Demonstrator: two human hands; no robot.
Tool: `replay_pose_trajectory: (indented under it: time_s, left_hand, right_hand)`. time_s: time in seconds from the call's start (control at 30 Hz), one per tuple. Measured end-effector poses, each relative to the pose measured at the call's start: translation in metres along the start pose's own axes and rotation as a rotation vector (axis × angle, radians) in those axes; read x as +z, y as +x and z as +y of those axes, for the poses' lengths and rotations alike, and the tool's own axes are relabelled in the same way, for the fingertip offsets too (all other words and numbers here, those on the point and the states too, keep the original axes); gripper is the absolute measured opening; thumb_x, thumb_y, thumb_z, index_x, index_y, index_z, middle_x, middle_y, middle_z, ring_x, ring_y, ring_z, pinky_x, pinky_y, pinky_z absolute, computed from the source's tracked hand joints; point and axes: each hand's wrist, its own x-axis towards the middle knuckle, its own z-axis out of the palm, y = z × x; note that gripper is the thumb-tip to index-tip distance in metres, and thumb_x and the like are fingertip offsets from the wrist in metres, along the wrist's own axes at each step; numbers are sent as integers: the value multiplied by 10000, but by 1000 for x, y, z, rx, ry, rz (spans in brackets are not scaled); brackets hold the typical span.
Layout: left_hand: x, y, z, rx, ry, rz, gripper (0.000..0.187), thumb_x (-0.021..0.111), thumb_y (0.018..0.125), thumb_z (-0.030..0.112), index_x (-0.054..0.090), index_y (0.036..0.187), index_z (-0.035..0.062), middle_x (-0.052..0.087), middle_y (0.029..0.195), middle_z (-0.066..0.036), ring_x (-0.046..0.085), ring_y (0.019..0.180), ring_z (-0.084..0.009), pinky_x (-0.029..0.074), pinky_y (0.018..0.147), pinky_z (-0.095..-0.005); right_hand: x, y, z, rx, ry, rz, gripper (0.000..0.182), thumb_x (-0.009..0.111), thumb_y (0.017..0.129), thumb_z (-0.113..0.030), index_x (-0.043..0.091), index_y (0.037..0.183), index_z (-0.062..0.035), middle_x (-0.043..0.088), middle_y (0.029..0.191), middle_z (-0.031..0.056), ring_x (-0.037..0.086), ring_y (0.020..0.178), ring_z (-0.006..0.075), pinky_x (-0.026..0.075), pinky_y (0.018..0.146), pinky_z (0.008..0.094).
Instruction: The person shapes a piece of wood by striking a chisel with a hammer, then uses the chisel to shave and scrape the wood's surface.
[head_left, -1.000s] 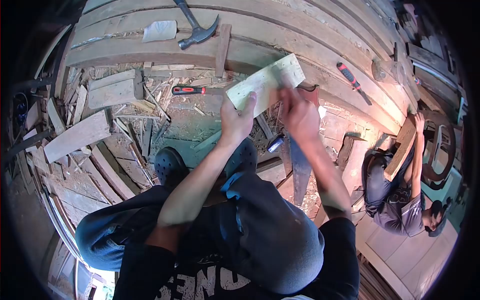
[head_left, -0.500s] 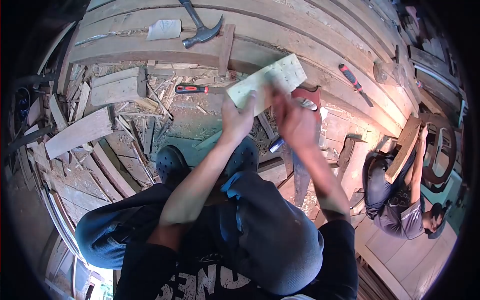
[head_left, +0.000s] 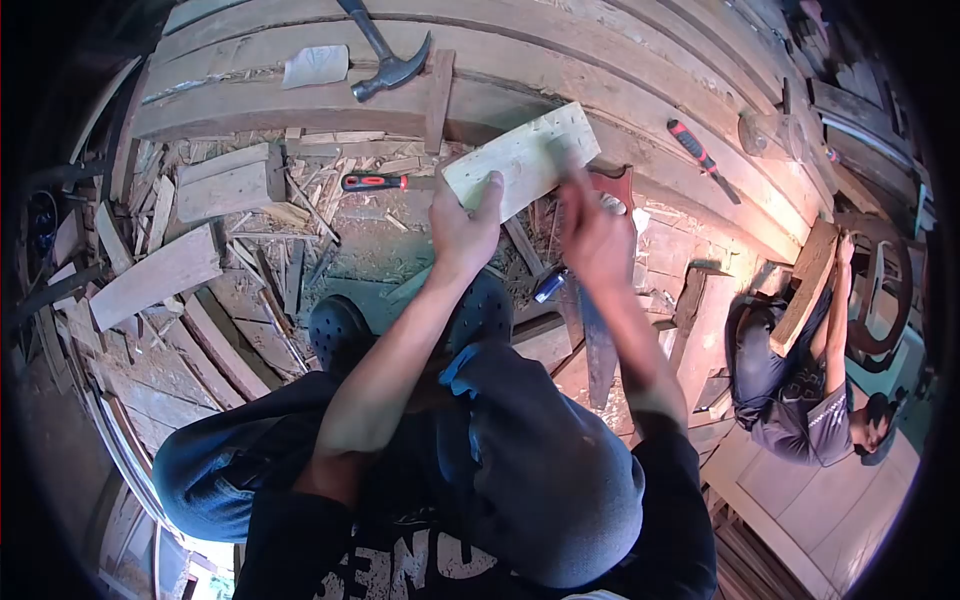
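My left hand (head_left: 466, 228) grips the lower left end of a pale rectangular wood block (head_left: 525, 160), its thumb lying on the upper face. Beside the block's right end, my right hand (head_left: 598, 240) is closed with its fingers drawn together at the wood. Blur covers the fingertips, and whatever they pinch cannot be made out. Below that hand, a saw blade (head_left: 598, 350) points down toward my knee. A blue-and-silver object (head_left: 550, 286) lies just left of the blade.
A claw hammer (head_left: 388, 68) and a red-black handled tool (head_left: 695, 148) rest on the long beams (head_left: 250, 105). Another red-handled tool (head_left: 375, 182) lies among wood chips. Offcuts (head_left: 160, 275) lie at left. At right, a seated person (head_left: 800, 400) holds a timber piece.
My right hand's blurred fingers have shifted slightly along the block's right part. The whole view has moved a little, with the hammer and block appearing farther left.
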Motion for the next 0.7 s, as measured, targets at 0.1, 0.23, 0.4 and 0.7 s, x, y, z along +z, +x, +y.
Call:
replay_pose_trajectory:
  time_s: [0.1, 0.23, 0.4, 0.7]
  left_hand:
    - [-6, -1, -9, -34, -73, -3, 396, 679, 880, 163, 529, 1186, -39, 700, 1007, -199, 692, 957, -267, 525, 834, -363]
    - [-7, 4, 5, 11, 41, -27, 406, 680, 883, 161, 522, 1196, -45, 696, 1025, -185, 685, 960, -248, 520, 845, -354]
    - [-12, 9, 3, 4, -5, -51, 408, 672, 888, 143, 503, 1212, -38, 689, 1049, -182, 682, 962, -239, 519, 850, -351]
    - [-13, 8, 20, 55, 49, -120, 387, 646, 922, 112, 490, 1243, -39, 652, 1108, -142, 630, 1018, -176, 494, 885, -309]
  right_hand:
    - [-6, -3, 5, -110, 38, -72, 407, 486, 995, -316, 515, 1394, -243, 617, 614, 244, 626, 552, 440, 494, 469, 525]
    - [-7, 24, 16, 170, -165, -11, 427, 527, 974, -309, 513, 1397, -253, 615, 616, 238, 617, 543, 450, 510, 501, 521]
    - [-2, -12, 8, -100, 11, 32, 469, 512, 977, -288, 445, 1441, -278, 628, 641, 220, 624, 535, 426, 501, 472, 527]
    - [-1, -12, 13, -110, -57, 66, 498, 527, 969, -287, 418, 1455, -287, 620, 619, 219, 632, 540, 399, 509, 478, 513]
